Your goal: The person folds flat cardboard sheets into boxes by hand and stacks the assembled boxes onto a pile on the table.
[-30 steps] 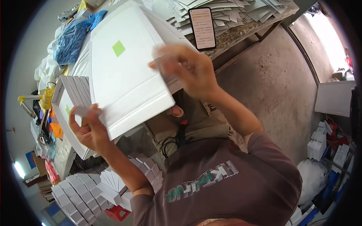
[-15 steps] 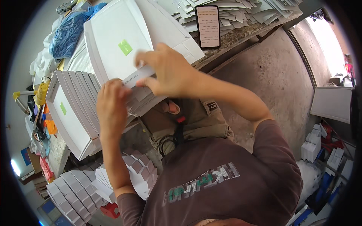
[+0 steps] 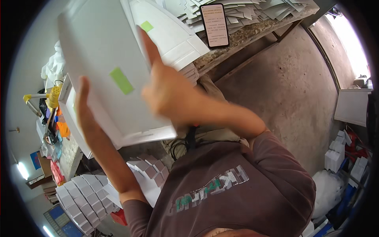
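Head view: left hand (image 3: pixel 85 107) and right hand (image 3: pixel 167 89) flank a white cardboard tray (image 3: pixel 106 94) near the counter's (image 3: pixel 240 38) edge, perhaps for balance. Grip opening, hold: I cannot tell.

Smooth, matt cardboard box (image 3: pixel 102 75)

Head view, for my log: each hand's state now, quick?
Left hand: at the white box's left side; grip can't be told.
Right hand: index finger extended; blurred, grip unclear.
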The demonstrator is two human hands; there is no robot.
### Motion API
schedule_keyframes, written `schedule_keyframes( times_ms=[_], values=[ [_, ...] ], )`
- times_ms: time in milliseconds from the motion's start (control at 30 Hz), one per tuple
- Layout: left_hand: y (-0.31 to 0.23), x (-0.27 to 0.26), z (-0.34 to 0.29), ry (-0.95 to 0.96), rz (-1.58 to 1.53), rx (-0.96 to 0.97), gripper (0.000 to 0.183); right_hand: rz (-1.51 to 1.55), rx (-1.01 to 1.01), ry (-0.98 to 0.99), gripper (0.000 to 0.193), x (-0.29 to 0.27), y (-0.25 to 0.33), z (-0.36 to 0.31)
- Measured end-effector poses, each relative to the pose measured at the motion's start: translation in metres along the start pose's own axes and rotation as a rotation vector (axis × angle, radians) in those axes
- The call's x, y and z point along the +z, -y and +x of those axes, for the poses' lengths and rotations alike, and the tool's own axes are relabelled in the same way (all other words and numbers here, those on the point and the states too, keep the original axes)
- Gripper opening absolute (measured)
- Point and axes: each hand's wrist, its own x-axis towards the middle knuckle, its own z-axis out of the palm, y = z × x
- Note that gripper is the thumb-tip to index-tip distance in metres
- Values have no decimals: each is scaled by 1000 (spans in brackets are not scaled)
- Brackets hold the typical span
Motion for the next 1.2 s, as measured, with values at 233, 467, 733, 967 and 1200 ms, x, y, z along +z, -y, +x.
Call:
schedule_keyframes(
  times_ms=[233,467,733,967,1200],
  values=[
    [-65,84,99,582,1327,443,93,-92,-605,-953,47,-13,-27,8],
    [51,94,-26,844,1188,1476,44,-1171,-729,-543,44,-41,-47,5],
    [78,-23,-6,96,1138,1051,24,-1487,-954,67,11,23,-52,-49],
    [76,2,-17,314,1267,1047,70,-1322,-832,268,18,35,-59,27],
    [90,0,24,190,805,801,28,-1295,-876,156,41,48,-69,25]
  ],
)
